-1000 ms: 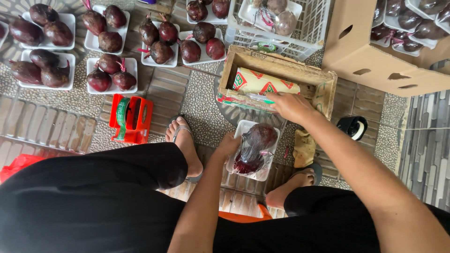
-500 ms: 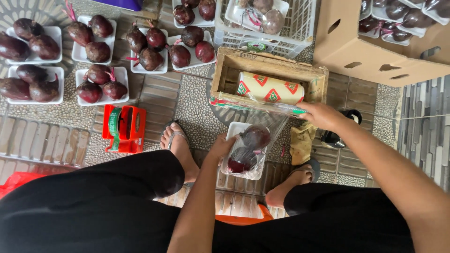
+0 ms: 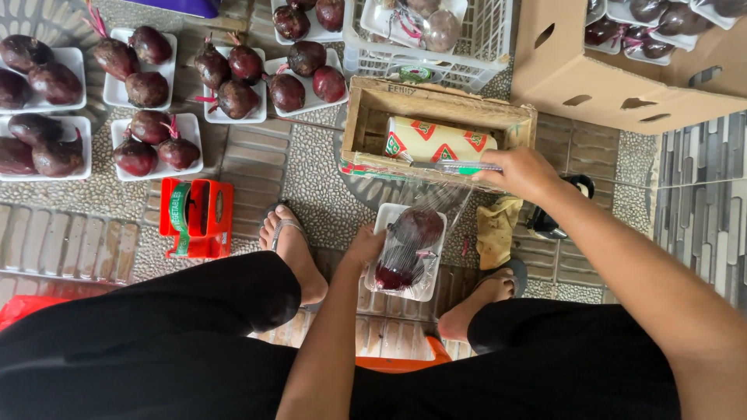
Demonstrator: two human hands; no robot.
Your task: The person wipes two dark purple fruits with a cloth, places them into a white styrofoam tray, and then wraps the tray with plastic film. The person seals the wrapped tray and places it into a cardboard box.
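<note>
The left hand (image 3: 364, 247) grips the edge of a white tray (image 3: 406, 253) holding two beets (image 3: 410, 241), low between the person's feet. Clear film (image 3: 436, 204) covers the beets and stretches up from the tray to the wooden box (image 3: 436, 105) just beyond. The right hand (image 3: 520, 173) is clenched on the film at the box's near rim, beside the roll (image 3: 436, 141) lying inside. Farther off, more trays of beets (image 3: 152, 144) sit on the floor, with a cardboard box (image 3: 622, 78) at right.
</note>
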